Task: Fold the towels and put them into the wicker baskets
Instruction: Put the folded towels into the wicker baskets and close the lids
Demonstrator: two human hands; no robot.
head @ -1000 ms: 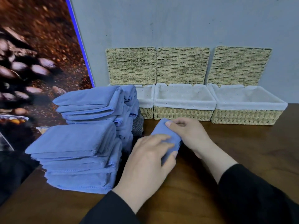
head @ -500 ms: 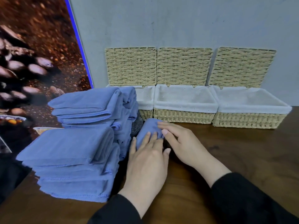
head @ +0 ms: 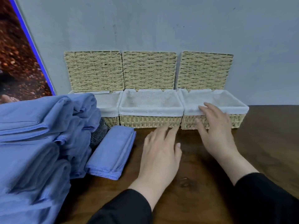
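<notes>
Both hands have released the folded towel (head: 111,151); it now lies beside the stack (head: 40,143). Left hand (head: 159,156) and right hand (head: 216,131) spread, empty, reaching toward right basket (head: 239,118). Baskets unfilled.

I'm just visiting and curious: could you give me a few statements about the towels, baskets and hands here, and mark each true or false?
1. The middle basket holds a towel. False: only its white liner shows inside.
2. All three basket lids stand open against the wall. True.
3. The left hand grips the folded towel. False: the towel lies alone on the table, and the hand is open beside it.
4. The right hand reaches at the right basket. True.
5. A stack of blue towels sits left of the folded one. True.
</notes>
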